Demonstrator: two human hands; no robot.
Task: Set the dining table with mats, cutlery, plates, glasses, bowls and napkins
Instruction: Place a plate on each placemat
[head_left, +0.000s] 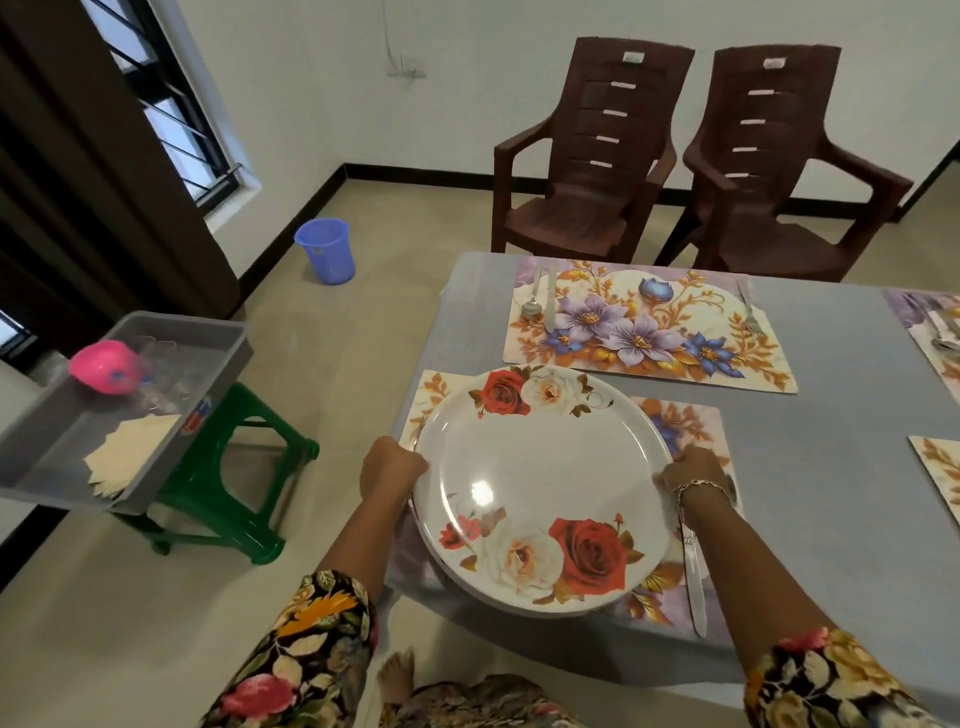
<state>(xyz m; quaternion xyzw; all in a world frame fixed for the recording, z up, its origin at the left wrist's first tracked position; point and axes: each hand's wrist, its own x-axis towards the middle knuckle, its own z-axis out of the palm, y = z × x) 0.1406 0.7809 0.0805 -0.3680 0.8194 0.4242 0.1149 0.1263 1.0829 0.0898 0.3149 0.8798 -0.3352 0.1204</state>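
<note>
Sleeves in a floral print lead to two hands on one plate (540, 467): the left hand (392, 465) curls over its left rim and the right hand (693, 470) over the opposite rim, a two-sided hold that should keep it level while it is centred. Largest in view, the table (831, 415) carries the layout; chairs (587, 156) stand at its far side, which explains the far mat (649, 322) facing them. That mat has no plate, so I judge more plates are due. The near mat (691, 421) lies under the plate at the table's near edge. Whether the plate rests on it or hovers just above I cannot tell, and a second rim seems to show beneath, perhaps a stack. Left of the table a tray (228, 358) sits on a stool (244, 467), close by as the supply: napkins (135, 452), a pink bowl (104, 369), blurred glasses (166, 374). A knife (695, 587) lies on the near mat just right of the plate, leaving the middle free; spoon (531, 299), far knife (549, 301) and fork (748, 306) flank the far mat likewise.
</note>
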